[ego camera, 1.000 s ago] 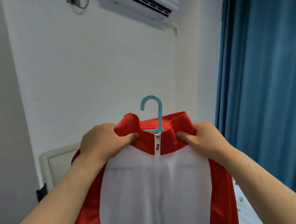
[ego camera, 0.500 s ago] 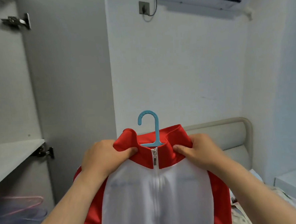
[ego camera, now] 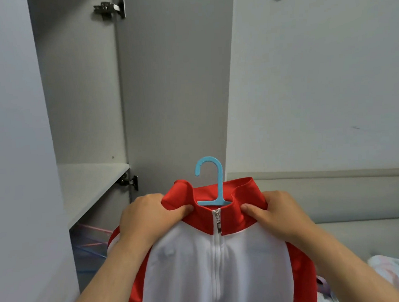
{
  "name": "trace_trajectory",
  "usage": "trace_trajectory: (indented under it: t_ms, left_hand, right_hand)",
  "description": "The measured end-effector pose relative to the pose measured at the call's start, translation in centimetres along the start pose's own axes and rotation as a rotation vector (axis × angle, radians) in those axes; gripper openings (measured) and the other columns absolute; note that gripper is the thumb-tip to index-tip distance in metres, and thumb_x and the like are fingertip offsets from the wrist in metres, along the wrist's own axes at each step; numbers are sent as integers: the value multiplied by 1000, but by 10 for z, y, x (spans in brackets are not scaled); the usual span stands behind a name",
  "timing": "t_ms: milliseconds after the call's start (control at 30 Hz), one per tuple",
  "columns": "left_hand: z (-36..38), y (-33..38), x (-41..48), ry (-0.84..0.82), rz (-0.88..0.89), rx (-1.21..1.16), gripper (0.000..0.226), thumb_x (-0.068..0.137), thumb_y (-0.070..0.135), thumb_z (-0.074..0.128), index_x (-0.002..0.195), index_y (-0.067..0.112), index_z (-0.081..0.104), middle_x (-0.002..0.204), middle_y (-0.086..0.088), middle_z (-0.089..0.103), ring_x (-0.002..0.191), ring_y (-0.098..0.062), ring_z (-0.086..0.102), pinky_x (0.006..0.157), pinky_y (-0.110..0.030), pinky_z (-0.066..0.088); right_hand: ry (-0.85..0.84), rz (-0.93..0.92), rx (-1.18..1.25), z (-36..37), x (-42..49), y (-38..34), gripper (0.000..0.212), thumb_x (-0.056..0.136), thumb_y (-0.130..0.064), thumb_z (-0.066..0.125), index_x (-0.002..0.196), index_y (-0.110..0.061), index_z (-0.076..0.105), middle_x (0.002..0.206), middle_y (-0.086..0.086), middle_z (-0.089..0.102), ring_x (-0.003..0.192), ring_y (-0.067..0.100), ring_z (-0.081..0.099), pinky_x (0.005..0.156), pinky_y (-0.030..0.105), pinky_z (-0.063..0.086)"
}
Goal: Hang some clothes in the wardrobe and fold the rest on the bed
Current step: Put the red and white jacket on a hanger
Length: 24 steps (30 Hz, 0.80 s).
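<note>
Open wardrobe (ego camera: pixel 121 109) beyond both hands: left hand (ego camera: pixel 149 218) and right hand (ego camera: pixel 277 213) pinch the soft, light jacket (ego camera: pixel 215 266) by its collar, beside the stiff hanger (ego camera: pixel 211 180).

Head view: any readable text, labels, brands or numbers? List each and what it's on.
None readable.
Jacket: no print or logo on the visible front.
Blue hanger: no visible marking.
Zipper pull: too small to tell if anything is embossed.
Wardrobe door hinges: no legible stamp.
</note>
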<state>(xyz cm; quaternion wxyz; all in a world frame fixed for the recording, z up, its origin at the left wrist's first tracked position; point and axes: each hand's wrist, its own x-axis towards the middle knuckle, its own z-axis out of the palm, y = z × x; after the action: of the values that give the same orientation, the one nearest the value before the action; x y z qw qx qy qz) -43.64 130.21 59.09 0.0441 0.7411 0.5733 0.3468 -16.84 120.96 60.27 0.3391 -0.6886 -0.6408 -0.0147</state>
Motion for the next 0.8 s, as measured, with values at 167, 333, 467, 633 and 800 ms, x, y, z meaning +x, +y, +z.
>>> trace_trajectory:
  t_ms: [167,333,467,633,800]
  left_hand:
    - [12,-34,14,29,-61,49,62,65,85,56,62,23,59,60,7,61,62,-12,58,60,-28,45]
    - [24,-65,18,42,-145,81,67,59,89,53,66,23,61,63,7,61,67,-16,60,63,-29,48]
    - [24,-81,18,93,-169,120,65,62,88,57,63,22,58,63,6,60,70,-19,61,62,-28,43]
    - [31,-105,17,289,-158,148,66,60,88,46,56,22,46,59,4,60,64,-22,61,65,-32,43]
    - [60,-132,20,447,-162,228,56,65,78,47,67,22,47,64,4,56,68,-28,56,75,-39,39]
  right_hand:
    - [-31,-9,33,37,28,-11,42,86,-47,68,62,-13,60,57,-1,62,57,16,57,56,33,44]
    - [-76,-32,71,75,47,-14,44,85,-48,67,61,-13,61,56,0,62,57,18,58,59,40,48]
    - [-79,-68,102,101,59,-20,46,85,-48,69,58,-12,57,52,0,57,56,19,56,56,38,45]
    - [-94,-120,129,133,76,-29,47,84,-50,69,57,-14,56,52,-4,57,58,19,57,58,38,43]
    - [-65,-162,195,171,92,-27,41,82,-49,72,56,-23,53,50,-11,53,60,20,58,54,33,38]
